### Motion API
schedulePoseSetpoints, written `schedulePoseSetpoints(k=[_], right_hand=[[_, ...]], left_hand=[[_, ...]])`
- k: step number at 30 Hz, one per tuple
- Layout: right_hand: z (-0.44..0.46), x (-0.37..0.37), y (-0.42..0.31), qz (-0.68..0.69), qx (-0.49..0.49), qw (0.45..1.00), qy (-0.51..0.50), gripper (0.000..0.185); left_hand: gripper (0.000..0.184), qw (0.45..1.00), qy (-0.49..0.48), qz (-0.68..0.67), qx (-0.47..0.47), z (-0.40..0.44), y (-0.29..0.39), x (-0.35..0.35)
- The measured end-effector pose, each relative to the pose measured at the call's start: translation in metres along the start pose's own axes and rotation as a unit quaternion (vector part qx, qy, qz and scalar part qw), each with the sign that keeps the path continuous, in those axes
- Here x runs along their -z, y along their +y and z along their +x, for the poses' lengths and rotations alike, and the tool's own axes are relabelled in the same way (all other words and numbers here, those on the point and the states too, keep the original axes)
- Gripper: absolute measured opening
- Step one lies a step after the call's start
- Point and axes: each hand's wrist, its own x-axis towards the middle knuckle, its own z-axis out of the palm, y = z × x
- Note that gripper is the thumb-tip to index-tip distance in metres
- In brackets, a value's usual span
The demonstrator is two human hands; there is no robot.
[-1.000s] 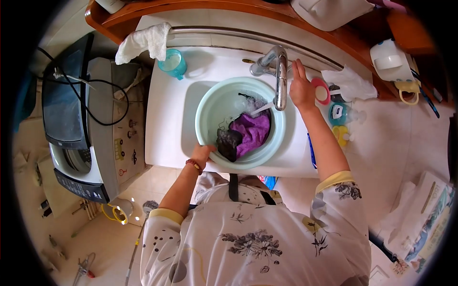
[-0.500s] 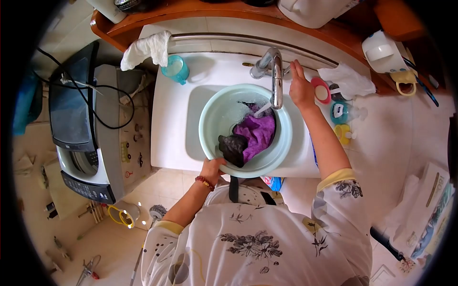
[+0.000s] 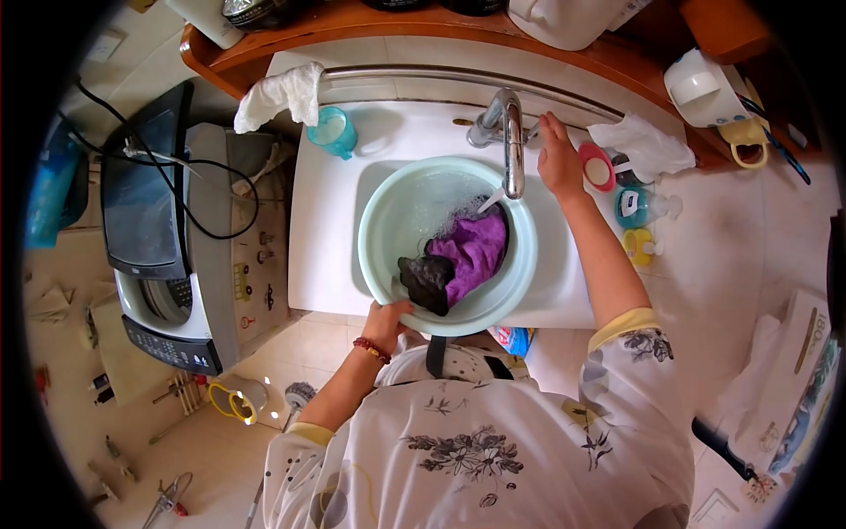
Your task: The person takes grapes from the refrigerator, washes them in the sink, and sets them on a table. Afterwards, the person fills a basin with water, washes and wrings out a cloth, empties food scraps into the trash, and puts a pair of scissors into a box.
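Note:
A pale green basin [image 3: 374,198] stands over the sink with water in it. A purple cloth [image 3: 480,251] and a dark cloth [image 3: 426,284] lie wet inside. Water runs from the chrome faucet [image 3: 514,154] onto the purple cloth. My left hand [image 3: 386,324] is closed on the basin's near left rim, its thumb on top and the other fingers mostly hidden. Just right of the faucet, my right hand [image 3: 559,160] has its fingers stretched out, by the faucet's lever [image 3: 532,131]; whether they touch is unclear.
A blue cup [image 3: 333,132] stands at the counter's back left. Right of my right hand are a pink soap dish [image 3: 597,167], a blue pump bottle [image 3: 631,207] and a white cloth [image 3: 648,148]. A washing machine [image 3: 167,300] stands left; a wooden shelf [image 3: 414,44] runs along the back.
The basin has shifted a little left and towards me, with my left hand on its rim. The whole view has moved slightly. My right hand stays beside the faucet while water keeps running.

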Motion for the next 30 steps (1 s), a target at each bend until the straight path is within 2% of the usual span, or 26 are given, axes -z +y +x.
schedulePoseSetpoints(k=[1,3,4,6,7,10,13,16,18,20,23,24,26,30], right_hand=[[0.003,-0.005,0.005,0.095,-0.065,0.993,-0.002,0.055],[0.01,-0.015,0.011,0.281,-0.191,0.94,-0.007,0.051],[0.016,-0.005,-0.001,0.357,-0.265,0.896,0.001,0.048],[0.028,0.009,-0.023,0.493,-0.402,0.772,0.018,0.043],[0.028,0.003,-0.022,0.52,-0.351,0.778,0.036,0.044],[0.042,0.0,-0.029,0.533,-0.34,0.775,0.026,0.045],[0.03,-0.001,-0.003,0.604,-0.253,0.756,-0.004,0.048],[-0.006,-0.002,0.0,0.395,-0.332,0.849,-0.117,0.061],[-0.052,0.01,-0.021,0.396,-0.409,0.798,-0.198,0.073],[-0.099,0.026,-0.038,0.445,-0.368,0.755,-0.31,0.059],[-0.146,0.05,-0.062,0.461,-0.413,0.767,-0.168,0.044],[-0.159,0.059,-0.071,0.46,-0.424,0.768,-0.14,0.041],[-0.187,0.077,-0.088,0.454,-0.447,0.767,-0.078,0.038],[-0.264,0.115,-0.136,0.437,-0.512,0.739,0.011,0.036]], left_hand=[[0.029,1.0,0.0,0.008,-0.001,-0.001,-0.001,0.002],[0.03,1.0,-0.001,0.013,-0.008,-0.002,-0.001,0.002],[0.031,1.0,-0.002,0.015,-0.012,-0.003,-0.002,0.002],[0.032,1.0,-0.003,0.019,-0.01,-0.003,-0.001,0.002],[0.033,1.0,-0.003,0.021,-0.01,-0.003,0.0,0.002],[0.035,1.0,-0.006,0.011,-0.023,0.001,-0.005,0.005],[0.038,1.0,-0.01,0.021,-0.013,0.0,-0.005,0.004],[0.04,0.999,-0.029,-0.001,-0.036,0.0,-0.012,0.007],[0.041,0.999,-0.028,0.017,-0.037,-0.003,-0.013,0.008],[0.041,0.998,-0.033,0.026,-0.044,-0.007,-0.012,0.009],[0.041,0.987,-0.057,0.138,-0.054,-0.014,0.004,0.014],[0.039,0.987,-0.06,0.136,-0.064,-0.017,0.005,0.017],[0.035,0.985,-0.07,0.136,-0.084,-0.023,0.005,0.023],[0.044,0.962,-0.136,0.225,-0.079,-0.056,0.009,0.034]])
